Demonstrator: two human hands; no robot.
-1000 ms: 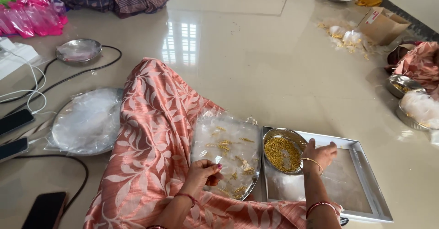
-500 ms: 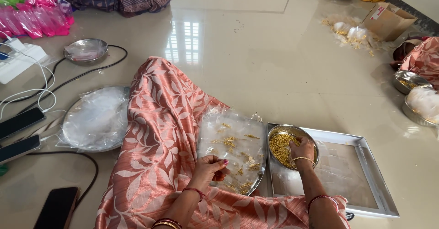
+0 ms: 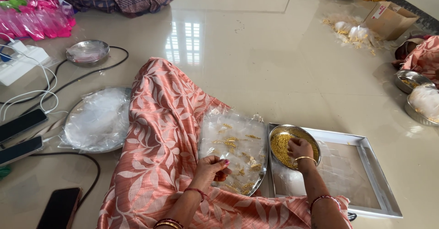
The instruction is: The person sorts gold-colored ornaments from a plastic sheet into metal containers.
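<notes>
My right hand (image 3: 299, 149) reaches into a round steel bowl (image 3: 277, 135) of small yellow grains, fingers pinched down among them. The bowl stands at the left end of a rectangular steel tray (image 3: 375, 174) lined with clear plastic. My left hand (image 3: 211, 167) rests loosely curled at the near edge of a round plate (image 3: 231, 142) covered with small clear plastic pouches, some holding yellow grains. The plate lies against my leg, draped in peach leaf-print cloth (image 3: 157, 133). I cannot tell whether the left hand grips a pouch.
A plate heaped with clear plastic bags (image 3: 97, 119) lies to the left, a smaller steel dish (image 3: 87, 51) beyond it. Cables, a white power strip (image 3: 18, 62) and phones (image 3: 59, 208) crowd the left floor. A cardboard box (image 3: 390, 19) and another person's plates (image 3: 418, 94) sit far right.
My right hand has moved from the bowl's right rim to inside the bowl, over the grains. My left hand stays at the plate's near edge.
</notes>
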